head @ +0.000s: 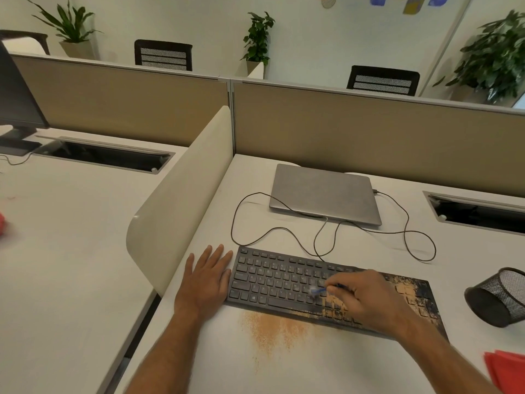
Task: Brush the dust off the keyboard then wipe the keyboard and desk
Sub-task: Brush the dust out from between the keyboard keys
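A black keyboard (281, 280) lies on the white desk (326, 365), its right part coated with orange-brown dust (409, 291). More of the dust (270, 328) is spread on the desk just in front of the keyboard. My right hand (369, 300) grips a small blue brush (319, 291), blurred, with its bristles over the middle keys. My left hand (207, 277) lies flat on the desk, fingers straight, touching the keyboard's left edge. A red cloth (502, 371) shows at the lower right corner.
A shut grey laptop (324, 194) sits behind the keyboard, with the keyboard cable (420, 245) looping between them. A black mesh pen cup (500, 297) lies on its side at the right. A cream divider (181, 200) borders the desk on the left; a cable slot (477, 214) is at back right.
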Action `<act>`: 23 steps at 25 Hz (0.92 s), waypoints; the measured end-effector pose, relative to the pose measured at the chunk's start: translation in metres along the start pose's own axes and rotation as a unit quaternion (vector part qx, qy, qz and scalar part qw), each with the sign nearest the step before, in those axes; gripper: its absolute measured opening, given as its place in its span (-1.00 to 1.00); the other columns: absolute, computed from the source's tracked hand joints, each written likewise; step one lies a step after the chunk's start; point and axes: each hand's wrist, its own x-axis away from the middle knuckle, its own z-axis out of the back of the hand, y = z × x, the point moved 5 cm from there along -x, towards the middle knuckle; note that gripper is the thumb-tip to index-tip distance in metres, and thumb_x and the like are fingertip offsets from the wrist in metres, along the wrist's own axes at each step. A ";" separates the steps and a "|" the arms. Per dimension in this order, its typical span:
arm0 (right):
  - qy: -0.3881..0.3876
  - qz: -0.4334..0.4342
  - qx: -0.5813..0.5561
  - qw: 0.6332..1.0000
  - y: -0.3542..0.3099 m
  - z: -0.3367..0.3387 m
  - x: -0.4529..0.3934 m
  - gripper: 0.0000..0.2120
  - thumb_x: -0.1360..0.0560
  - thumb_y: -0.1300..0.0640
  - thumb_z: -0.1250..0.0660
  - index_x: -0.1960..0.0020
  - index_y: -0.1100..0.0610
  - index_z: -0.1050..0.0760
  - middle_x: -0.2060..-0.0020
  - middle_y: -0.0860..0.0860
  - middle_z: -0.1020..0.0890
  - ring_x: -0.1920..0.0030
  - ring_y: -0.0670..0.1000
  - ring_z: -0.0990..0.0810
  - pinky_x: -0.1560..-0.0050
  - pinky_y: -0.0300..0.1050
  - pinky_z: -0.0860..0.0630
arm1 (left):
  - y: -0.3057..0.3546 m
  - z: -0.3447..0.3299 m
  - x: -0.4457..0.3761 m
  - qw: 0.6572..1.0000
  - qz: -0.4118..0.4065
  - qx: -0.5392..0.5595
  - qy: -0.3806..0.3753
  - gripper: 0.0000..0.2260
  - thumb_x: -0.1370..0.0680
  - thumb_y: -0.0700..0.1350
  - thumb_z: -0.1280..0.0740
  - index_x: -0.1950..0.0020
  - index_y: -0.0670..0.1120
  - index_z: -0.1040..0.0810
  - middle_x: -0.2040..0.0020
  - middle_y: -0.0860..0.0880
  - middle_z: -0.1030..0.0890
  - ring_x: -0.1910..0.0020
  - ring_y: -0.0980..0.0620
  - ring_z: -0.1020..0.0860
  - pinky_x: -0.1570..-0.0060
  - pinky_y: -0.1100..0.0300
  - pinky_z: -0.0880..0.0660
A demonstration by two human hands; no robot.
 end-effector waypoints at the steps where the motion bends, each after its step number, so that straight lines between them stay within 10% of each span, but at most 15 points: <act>1: -0.007 -0.005 0.024 1.000 0.003 -0.001 0.001 -0.89 -0.54 0.03 -0.28 0.06 -0.11 -0.59 0.41 -0.20 -0.56 0.39 -0.11 -0.49 0.41 -0.35 -0.30 | 0.000 0.000 0.000 1.000 0.001 0.000 0.000 -0.36 -0.55 0.23 0.32 -0.62 0.20 -0.05 -0.63 0.18 0.01 -0.60 0.17 0.18 -0.56 0.00 0.30; 23: 0.034 -0.009 0.027 0.999 0.013 0.001 -0.003 -0.89 -0.53 0.06 -0.29 0.10 -0.08 -0.58 0.38 -0.20 -0.58 0.39 -0.13 -0.50 0.38 -0.26 -0.43 | 0.000 0.000 0.001 1.000 -0.002 0.000 0.008 -0.36 -0.55 0.23 0.32 -0.62 0.19 -0.07 -0.63 0.17 -0.01 -0.60 0.16 0.16 -0.56 0.00 0.28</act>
